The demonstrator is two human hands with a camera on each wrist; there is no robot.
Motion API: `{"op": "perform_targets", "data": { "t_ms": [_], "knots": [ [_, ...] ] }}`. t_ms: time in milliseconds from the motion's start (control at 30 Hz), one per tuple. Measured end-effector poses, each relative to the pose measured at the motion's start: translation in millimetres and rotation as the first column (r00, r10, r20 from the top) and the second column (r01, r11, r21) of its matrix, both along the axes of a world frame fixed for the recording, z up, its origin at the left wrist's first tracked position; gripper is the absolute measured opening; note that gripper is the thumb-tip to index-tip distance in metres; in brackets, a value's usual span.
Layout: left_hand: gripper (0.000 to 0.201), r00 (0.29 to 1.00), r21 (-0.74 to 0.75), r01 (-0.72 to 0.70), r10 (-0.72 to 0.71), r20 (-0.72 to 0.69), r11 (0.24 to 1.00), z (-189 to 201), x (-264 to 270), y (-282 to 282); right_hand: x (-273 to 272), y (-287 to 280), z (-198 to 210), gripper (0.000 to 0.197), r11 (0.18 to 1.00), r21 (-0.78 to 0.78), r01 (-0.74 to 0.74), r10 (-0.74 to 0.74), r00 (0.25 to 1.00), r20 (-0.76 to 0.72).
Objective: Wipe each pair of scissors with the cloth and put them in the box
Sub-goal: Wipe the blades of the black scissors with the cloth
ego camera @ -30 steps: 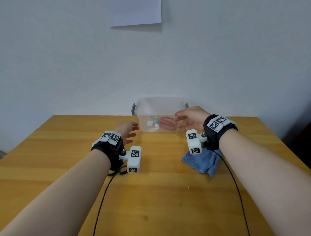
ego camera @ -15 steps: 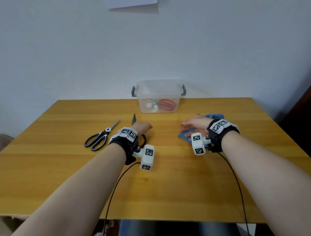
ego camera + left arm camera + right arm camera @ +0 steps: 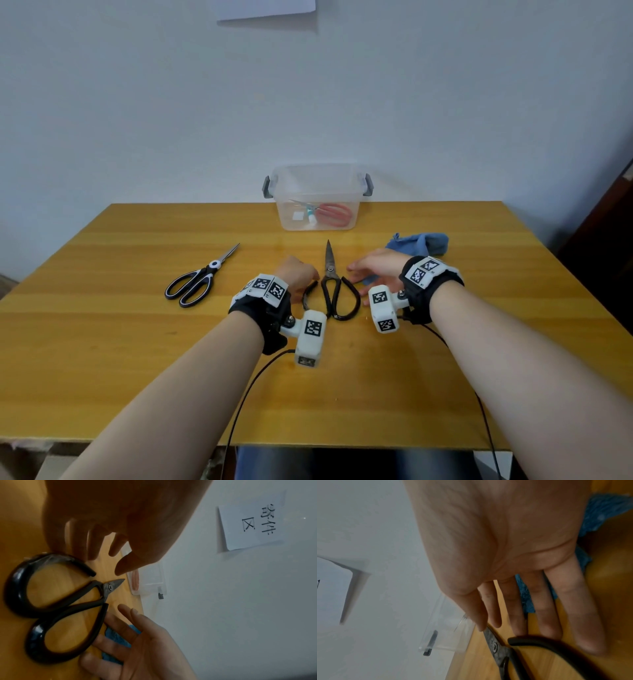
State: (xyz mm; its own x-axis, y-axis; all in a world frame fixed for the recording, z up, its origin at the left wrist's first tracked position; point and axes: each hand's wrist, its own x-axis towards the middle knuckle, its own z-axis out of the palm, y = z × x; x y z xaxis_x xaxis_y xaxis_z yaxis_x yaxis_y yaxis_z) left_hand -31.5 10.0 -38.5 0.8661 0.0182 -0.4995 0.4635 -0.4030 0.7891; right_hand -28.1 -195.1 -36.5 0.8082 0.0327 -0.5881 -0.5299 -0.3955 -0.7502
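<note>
Black iron scissors (image 3: pixel 329 284) lie in the middle of the table (image 3: pixel 342 383), blades pointing at the clear box (image 3: pixel 317 178). Red-handled scissors (image 3: pixel 334 214) lie inside that box. My left hand (image 3: pixel 301 274) hovers at the left handle loop with fingers loosely bent, holding nothing (image 3: pixel 109 557). My right hand (image 3: pixel 363 274) reaches in from the right with straight fingers, tips at the right handle loop (image 3: pixel 522 622). The blue cloth (image 3: pixel 419 244) lies behind and partly under the right hand. A second pair of scissors with black-and-white handles (image 3: pixel 202 277) lies to the left.
The box stands at the table's back edge against a white wall with a paper note (image 3: pixel 267 8). Cables (image 3: pixel 246 401) trail from both wrist cameras over the near table edge. Bare wood shows in front of my hands.
My right hand left the box, passed over the cloth and now reaches left to the black scissors. My left hand drew back beside them, uncovering them.
</note>
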Motion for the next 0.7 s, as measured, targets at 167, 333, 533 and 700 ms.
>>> {"op": "perform_targets", "data": {
  "t_ms": [167,333,533,700],
  "knots": [
    [0.028,0.998,-0.026,-0.054,0.054,0.013,0.998,-15.3,-7.0,-2.5,-9.1,6.2,7.0,0.033,0.991,0.018,-0.132,0.131,0.99,0.045],
    [0.013,0.956,-0.461,-0.287,0.28,-0.086,0.839,-25.5,-12.6,2.1,-12.4,3.2,5.5,0.033,0.975,0.205,-0.081,0.07,0.996,0.06],
    [0.02,0.973,-0.63,-0.177,0.23,0.002,0.756,-4.3,-15.7,7.0,-10.4,16.8,19.9,0.033,0.988,0.08,-0.131,0.122,0.987,0.107],
    [0.024,0.973,-0.734,-0.13,0.228,0.035,0.667,11.8,-16.0,10.9,-13.7,16.2,35.6,0.015,0.951,0.286,-0.12,0.043,0.964,0.262]
  ]
}}
